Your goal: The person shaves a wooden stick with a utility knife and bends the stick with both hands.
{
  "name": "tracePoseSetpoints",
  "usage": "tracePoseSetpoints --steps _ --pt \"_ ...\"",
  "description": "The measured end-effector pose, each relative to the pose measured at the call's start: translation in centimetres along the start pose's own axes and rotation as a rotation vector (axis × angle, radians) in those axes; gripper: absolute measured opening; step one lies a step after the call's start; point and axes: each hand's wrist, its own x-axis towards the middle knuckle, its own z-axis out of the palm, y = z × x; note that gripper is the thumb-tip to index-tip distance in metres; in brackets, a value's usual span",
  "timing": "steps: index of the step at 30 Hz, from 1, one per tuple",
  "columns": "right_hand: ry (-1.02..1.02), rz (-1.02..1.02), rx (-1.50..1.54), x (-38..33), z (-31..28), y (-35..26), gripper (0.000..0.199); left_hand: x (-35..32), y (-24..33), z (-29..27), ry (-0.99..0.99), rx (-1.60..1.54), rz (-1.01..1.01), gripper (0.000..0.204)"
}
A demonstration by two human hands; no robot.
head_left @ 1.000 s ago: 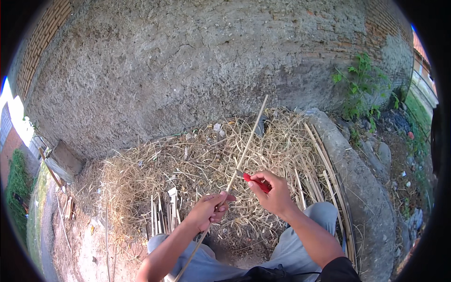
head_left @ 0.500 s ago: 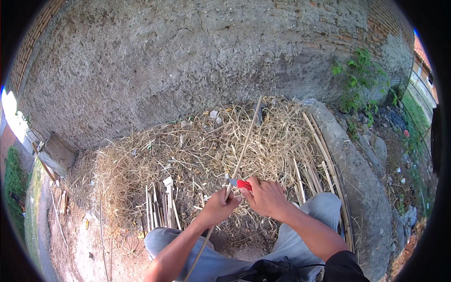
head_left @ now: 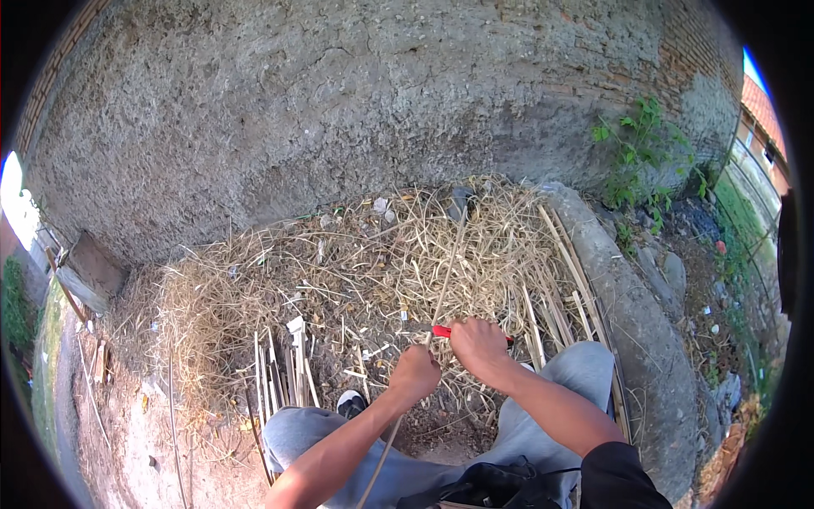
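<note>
A long, thin bamboo-like strip (head_left: 447,273) slants from the straw pile down between my knees. My left hand (head_left: 415,374) is closed around it about midway along. In my right hand (head_left: 480,348) is a red-handled cutter knife (head_left: 442,332), gripped in a fist just above and to the right of the left hand. The knife's front end lies against or right beside the strip; whether the blade touches it I cannot tell. The strip's lower end passes beside my left forearm, out of the picture.
Dry shavings (head_left: 500,254) cover the ground ahead, against a rough wall (head_left: 339,110). Cut strips stand in a bundle (head_left: 298,360) by my left knee, and longer strips (head_left: 566,246) lie at the right along a concrete edge (head_left: 623,297). A green plant (head_left: 644,161) grows beyond.
My right hand and the knife have shifted slightly right, and the knife now lies more level across the strip. My left hand has turned knuckles-up. The strip's top has dropped lower.
</note>
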Motion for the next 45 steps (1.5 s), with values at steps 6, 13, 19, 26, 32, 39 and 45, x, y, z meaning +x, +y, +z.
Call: tracePoseSetpoints --steps 6,13,19,26,32,39,45 --pt "0.037 0.081 -0.094 2.3 1.0 3.0 0.015 -1.6 1.5 -0.6 -0.150 0.024 -0.083 0.020" --pt "-0.018 0.142 0.112 0.0 -2.2 2.0 0.019 -2.4 0.7 -1.5 -0.172 0.040 -0.083 0.025" --pt "0.019 0.012 -0.004 -1.9 -3.7 0.6 0.013 -1.2 2.1 -2.2 -0.038 0.008 -0.018 0.021" --pt "0.010 -0.027 -0.081 -1.5 -3.6 0.2 0.012 -0.4 2.5 -1.2 -0.047 -0.002 -0.046 0.020" --pt "-0.024 -0.023 -0.125 -0.3 -2.1 0.3 0.011 -0.3 2.4 -0.7 -0.044 0.033 -0.024 0.023" --pt "0.029 0.025 -0.172 1.9 -0.2 4.1 0.013 -1.6 2.2 0.0 -0.050 0.090 0.008 0.023" --pt "0.123 0.115 -0.052 2.1 -1.0 8.0 0.015 -2.9 1.7 0.1 -0.107 0.146 0.013 0.024"
